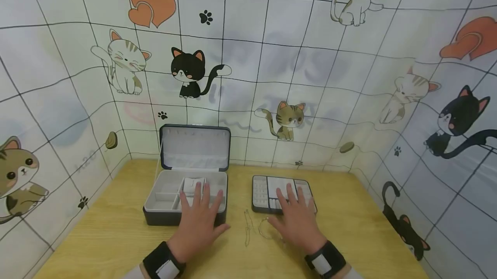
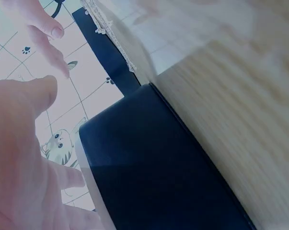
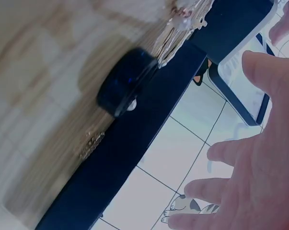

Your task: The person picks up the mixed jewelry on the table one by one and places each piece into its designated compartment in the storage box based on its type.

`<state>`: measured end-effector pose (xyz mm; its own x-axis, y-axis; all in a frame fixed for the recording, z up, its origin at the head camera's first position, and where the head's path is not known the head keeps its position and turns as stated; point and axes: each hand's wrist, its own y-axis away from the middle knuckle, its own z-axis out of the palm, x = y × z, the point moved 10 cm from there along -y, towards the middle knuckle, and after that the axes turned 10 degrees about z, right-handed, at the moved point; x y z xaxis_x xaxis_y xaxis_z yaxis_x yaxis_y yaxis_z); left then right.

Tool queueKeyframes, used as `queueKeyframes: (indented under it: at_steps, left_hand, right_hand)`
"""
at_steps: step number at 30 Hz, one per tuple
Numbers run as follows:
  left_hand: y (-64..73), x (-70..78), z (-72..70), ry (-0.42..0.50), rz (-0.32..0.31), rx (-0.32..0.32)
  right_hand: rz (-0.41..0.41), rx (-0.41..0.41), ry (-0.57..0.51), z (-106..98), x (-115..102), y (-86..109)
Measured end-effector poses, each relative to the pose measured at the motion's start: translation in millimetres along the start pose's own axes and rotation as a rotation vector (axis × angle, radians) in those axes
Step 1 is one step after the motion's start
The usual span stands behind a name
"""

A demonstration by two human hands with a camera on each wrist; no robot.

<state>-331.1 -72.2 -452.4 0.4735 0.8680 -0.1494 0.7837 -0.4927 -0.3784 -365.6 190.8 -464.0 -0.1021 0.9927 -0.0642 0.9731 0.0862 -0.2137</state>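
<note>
An open jewelry box, dark outside with a pale divided inside, stands left of centre with its lid raised. My left hand is spread flat over its front, fingers straight and holding nothing. To the right lies a shallow jewelry tray with pale compartments. Above its front edge my right hand is spread likewise, with nothing in its grasp. Thin chains lie on the table between the hands. In the right wrist view, a small black rounded object sits in front of the tray's dark side.
The wooden table bears all of this. Behind and on both sides hangs a white gridded cloth printed with cats and hearts. A white roll-like cushion sits in a compartment of the box.
</note>
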Motion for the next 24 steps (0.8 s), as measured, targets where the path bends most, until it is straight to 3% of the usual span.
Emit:
queueKeyframes:
  at_steps: [9,15,24]
  left_hand:
    - [-11.4,1.1,-2.5,0.014,0.018,0.007]
    - [-13.2,3.2,0.6,0.037,0.02,-0.022]
    - [-18.2,4.5,2.9,0.04,0.011,-0.018]
  right_hand:
    - [0.018,-0.003,-0.03,-4,4,0.1]
    - [0.017,-0.008,-0.012,-2,7,-1.3]
    - [0.025,0.013,-0.009,-6,12,-3.7]
